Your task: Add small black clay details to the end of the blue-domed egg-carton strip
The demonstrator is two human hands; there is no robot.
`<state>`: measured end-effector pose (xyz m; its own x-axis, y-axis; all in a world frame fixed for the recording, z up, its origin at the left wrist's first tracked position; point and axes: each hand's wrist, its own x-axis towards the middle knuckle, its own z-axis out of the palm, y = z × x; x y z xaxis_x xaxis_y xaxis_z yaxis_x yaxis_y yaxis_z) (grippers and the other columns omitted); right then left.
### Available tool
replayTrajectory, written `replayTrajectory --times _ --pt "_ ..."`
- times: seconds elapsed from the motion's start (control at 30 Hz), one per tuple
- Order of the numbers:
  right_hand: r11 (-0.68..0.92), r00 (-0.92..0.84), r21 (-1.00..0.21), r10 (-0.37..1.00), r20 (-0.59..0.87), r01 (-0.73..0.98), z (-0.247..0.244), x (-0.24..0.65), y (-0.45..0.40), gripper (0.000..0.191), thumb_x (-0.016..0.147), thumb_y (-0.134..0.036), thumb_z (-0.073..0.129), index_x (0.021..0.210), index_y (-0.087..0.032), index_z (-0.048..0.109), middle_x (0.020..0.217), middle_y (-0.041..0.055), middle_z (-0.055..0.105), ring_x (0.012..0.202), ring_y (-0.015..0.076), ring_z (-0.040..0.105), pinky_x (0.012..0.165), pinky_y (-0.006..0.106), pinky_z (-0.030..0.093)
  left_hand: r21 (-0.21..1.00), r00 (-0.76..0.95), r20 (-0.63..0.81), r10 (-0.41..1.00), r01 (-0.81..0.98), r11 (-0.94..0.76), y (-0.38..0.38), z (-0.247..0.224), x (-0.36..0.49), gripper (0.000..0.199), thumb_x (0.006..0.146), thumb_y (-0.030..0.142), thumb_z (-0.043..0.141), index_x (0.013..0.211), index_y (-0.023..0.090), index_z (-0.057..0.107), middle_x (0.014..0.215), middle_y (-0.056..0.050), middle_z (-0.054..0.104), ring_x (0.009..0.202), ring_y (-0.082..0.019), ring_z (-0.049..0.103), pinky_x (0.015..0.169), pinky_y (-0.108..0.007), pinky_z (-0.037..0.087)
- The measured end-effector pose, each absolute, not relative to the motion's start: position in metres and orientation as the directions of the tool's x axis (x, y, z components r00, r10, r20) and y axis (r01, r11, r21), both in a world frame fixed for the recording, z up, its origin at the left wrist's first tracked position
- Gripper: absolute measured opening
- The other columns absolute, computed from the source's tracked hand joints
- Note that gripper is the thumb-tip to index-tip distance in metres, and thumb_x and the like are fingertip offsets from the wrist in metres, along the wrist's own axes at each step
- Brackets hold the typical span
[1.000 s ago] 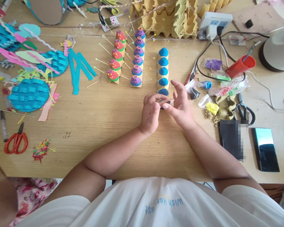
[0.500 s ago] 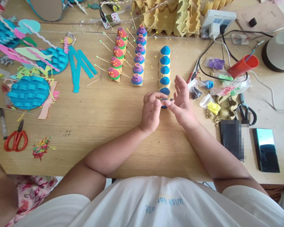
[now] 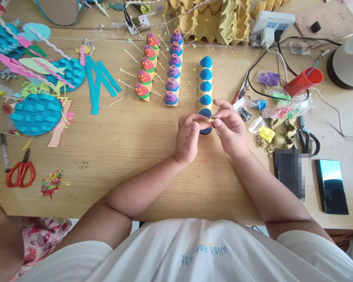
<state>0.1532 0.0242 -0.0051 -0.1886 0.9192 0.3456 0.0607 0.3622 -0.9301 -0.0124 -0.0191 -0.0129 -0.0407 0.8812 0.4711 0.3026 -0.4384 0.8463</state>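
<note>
My left hand (image 3: 187, 140) and my right hand (image 3: 231, 131) meet fingertip to fingertip over the near end of a strip of egg-carton cups topped with blue clay (image 3: 205, 86). Both are closed, thumbs drawn in toward the bent fingers. Whatever lies between the fingertips is too small or hidden to make out. Beneath them the nearest blue cup is partly covered, with a dark rim at its lower edge. To the left stand two decorated strips, one with purple-and-blue faces (image 3: 172, 72) and one with red-and-green faces (image 3: 145, 76), both with thin sticks poking out.
Bagged clay, including a yellow lump (image 3: 266, 134), lies right of my hands beside black-handled scissors (image 3: 306, 137) and a red cup (image 3: 307, 83). A phone (image 3: 332, 187) is near the front edge. Red scissors (image 3: 21, 172) and blue woven discs (image 3: 37, 114) lie left. A person sits at lower left.
My right hand's fingers have come down and in, closing toward the thumb and my left fingertips. The small dark bit seen by the right thumb no longer shows there. My left hand barely moved.
</note>
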Motion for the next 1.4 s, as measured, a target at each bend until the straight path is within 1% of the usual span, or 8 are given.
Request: replayTrajectory --times 0.2,0.4,0.57,0.77,0.87,0.93,1.07,1.4 --pt "0.318 -0.120 -0.938 0.935 0.335 -0.136 -0.009 0.153 0.030 0.042 0.086 -0.069 0.086 0.087 -0.031 0.069 0.122 0.0030 0.073 0.130 0.0275 0.070 0.125 0.056 0.053 0.898 -0.108 0.404 0.908 0.235 -0.371 -0.020 -0.009 -0.010 0.077 0.115 0.066 0.021 0.100 0.028 0.085 0.115 -0.006 0.078 0.121 -0.024 0.068 0.116 -0.052 0.048" --pt "0.287 -0.206 -0.949 0.929 0.309 -0.127 -0.007 0.156 0.026 0.019 0.092 -0.054 0.087 0.094 -0.035 0.081 0.123 0.0020 0.074 0.131 0.0242 0.069 0.125 0.048 0.052 0.903 -0.095 0.402 0.911 0.208 -0.376 -0.019 -0.013 -0.011 0.074 0.114 0.068 0.023 0.098 0.029 0.084 0.115 -0.004 0.078 0.121 -0.024 0.069 0.117 -0.051 0.049" --pt "0.233 -0.278 -0.965 0.925 0.259 -0.125 -0.008 0.156 0.025 0.022 0.095 -0.056 0.082 0.101 -0.035 0.083 0.125 0.0030 0.074 0.127 0.0242 0.071 0.122 0.048 0.055 0.864 -0.069 0.477 0.876 0.219 -0.453 -0.017 -0.018 -0.013 0.069 0.117 0.060 0.024 0.101 0.030 0.084 0.117 -0.004 0.078 0.122 -0.024 0.069 0.115 -0.050 0.049" --pt "0.400 -0.107 -0.914 0.908 0.406 -0.076 -0.009 0.156 0.028 0.024 0.097 -0.056 0.081 0.092 -0.033 0.080 0.119 0.0019 0.074 0.124 0.0239 0.071 0.116 0.046 0.057 0.859 -0.063 0.493 0.868 0.194 -0.474 -0.018 -0.017 -0.012 0.066 0.117 0.059 0.027 0.106 0.029 0.084 0.119 -0.004 0.078 0.122 -0.022 0.069 0.116 -0.047 0.047" --pt "0.437 -0.022 -0.896 0.898 0.440 -0.073 -0.009 0.156 0.029 0.018 0.097 -0.053 0.083 0.096 -0.035 0.083 0.102 0.0003 0.074 0.106 0.0202 0.073 0.102 0.040 0.062 0.844 -0.089 0.518 0.851 0.214 -0.492 -0.018 -0.015 -0.010 0.050 0.117 0.054 0.039 0.115 0.031 0.083 0.118 -0.003 0.078 0.119 -0.021 0.070 0.113 -0.046 0.049" --pt "0.375 -0.035 -0.921 0.924 0.381 -0.106 -0.008 0.157 0.028 0.019 0.095 -0.054 0.084 0.099 -0.036 0.085 0.092 -0.0011 0.074 0.090 0.0172 0.072 0.089 0.035 0.064 0.830 -0.123 0.540 0.833 0.242 -0.502 -0.018 -0.015 -0.008 0.032 0.112 0.052 0.058 0.121 0.032 0.081 0.116 -0.004 0.078 0.116 -0.021 0.070 0.108 -0.044 0.051" --pt "0.159 -0.180 -0.962 0.963 0.201 -0.223 -0.004 0.155 0.025 0.027 0.089 -0.058 0.089 0.103 -0.035 0.086 0.086 -0.0021 0.078 0.078 0.0148 0.072 0.076 0.030 0.065 0.791 -0.127 0.577 0.807 0.332 -0.513 -0.015 -0.018 -0.006 0.034 0.102 0.053 0.074 0.125 0.028 0.075 0.117 -0.006 0.079 0.114 -0.023 0.073 0.109 -0.043 0.051" --pt "0.070 -0.295 -0.968 0.945 0.142 -0.240 -0.001 0.155 0.023 0.034 0.086 -0.056 0.092 0.111 -0.035 0.083 0.099 -0.0019 0.085 0.087 0.0172 0.079 0.088 0.035 0.070 0.771 -0.192 0.611 0.768 0.362 -0.523 -0.009 -0.018 -0.009 0.020 0.106 0.047 0.070 0.110 0.029 0.077 0.106 -0.003 0.079 0.107 -0.020 0.074 0.104 -0.040 0.054"
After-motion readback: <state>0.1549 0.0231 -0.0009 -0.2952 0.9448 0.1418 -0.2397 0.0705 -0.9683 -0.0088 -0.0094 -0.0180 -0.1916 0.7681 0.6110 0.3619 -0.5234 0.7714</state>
